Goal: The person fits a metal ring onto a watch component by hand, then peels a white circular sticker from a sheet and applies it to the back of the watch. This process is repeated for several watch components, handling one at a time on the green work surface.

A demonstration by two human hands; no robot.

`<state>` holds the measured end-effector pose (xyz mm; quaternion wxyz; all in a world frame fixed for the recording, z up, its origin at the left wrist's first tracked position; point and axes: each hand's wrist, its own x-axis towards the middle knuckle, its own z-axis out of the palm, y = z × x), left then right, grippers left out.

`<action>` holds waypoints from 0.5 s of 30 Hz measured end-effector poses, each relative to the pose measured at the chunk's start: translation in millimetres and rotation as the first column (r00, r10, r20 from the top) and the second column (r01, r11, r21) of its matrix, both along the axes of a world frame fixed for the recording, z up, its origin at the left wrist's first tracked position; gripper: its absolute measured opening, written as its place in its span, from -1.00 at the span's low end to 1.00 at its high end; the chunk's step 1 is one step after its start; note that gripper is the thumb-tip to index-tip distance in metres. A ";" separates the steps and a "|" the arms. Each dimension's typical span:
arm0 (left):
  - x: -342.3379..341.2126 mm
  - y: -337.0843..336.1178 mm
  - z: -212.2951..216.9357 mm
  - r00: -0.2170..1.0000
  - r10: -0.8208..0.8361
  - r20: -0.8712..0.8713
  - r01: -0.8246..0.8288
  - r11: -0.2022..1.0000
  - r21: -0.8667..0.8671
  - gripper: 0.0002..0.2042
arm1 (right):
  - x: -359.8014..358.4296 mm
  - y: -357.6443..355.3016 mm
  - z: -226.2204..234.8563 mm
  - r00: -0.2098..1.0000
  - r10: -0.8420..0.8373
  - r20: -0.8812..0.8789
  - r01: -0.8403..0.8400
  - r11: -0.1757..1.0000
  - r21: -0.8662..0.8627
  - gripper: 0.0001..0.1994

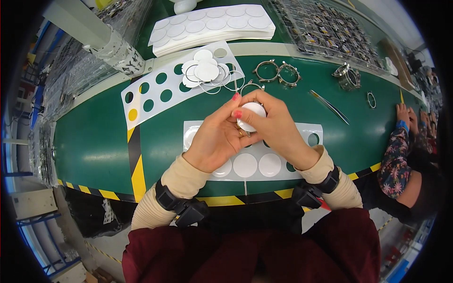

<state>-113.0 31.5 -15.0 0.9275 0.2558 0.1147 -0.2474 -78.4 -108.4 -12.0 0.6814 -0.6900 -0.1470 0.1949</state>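
Observation:
Both my hands meet over the middle of the bench around a round metal watch case with a white disc covering its face. My left hand cups the case from the left, with thumb and fingers closed on it. My right hand grips it from the right, its thumb lying on the white disc. Much of the case is hidden by my fingers. Beneath my hands lies a white sticker sheet with round stickers and some cut-out holes. Just beyond my fingertips is another metal ring, partly hidden.
Beyond lie a punched sheet, loose white discs and a stack of sticker sheets. Right of them are two watch cases, tweezers, stacked cases and a small ring. Another person's hands rest at far right.

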 end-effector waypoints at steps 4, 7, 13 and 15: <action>0.9 1.6 0.7 1.000 -0.013 0.001 0.013 0.997 0.071 -0.65 | -8.0 0.0 4.2 0.998 0.024 0.052 -0.023 1.000 -0.009 -0.85; 2.3 2.5 6.3 0.997 -0.014 0.076 0.008 0.997 0.073 -0.64 | -8.7 -1.3 -0.3 0.999 -0.040 -0.006 0.041 0.985 0.168 -0.84; -0.4 -3.0 8.3 1.000 -0.008 0.028 0.005 0.996 0.092 -0.63 | 1.7 -11.8 -3.5 0.996 0.052 -0.070 -0.047 0.996 0.076 -0.75; -0.3 -0.6 4.2 1.000 -0.004 0.031 0.000 0.994 0.111 -0.62 | 0.2 -9.0 1.2 0.997 0.077 0.024 -0.074 0.993 -0.097 -0.71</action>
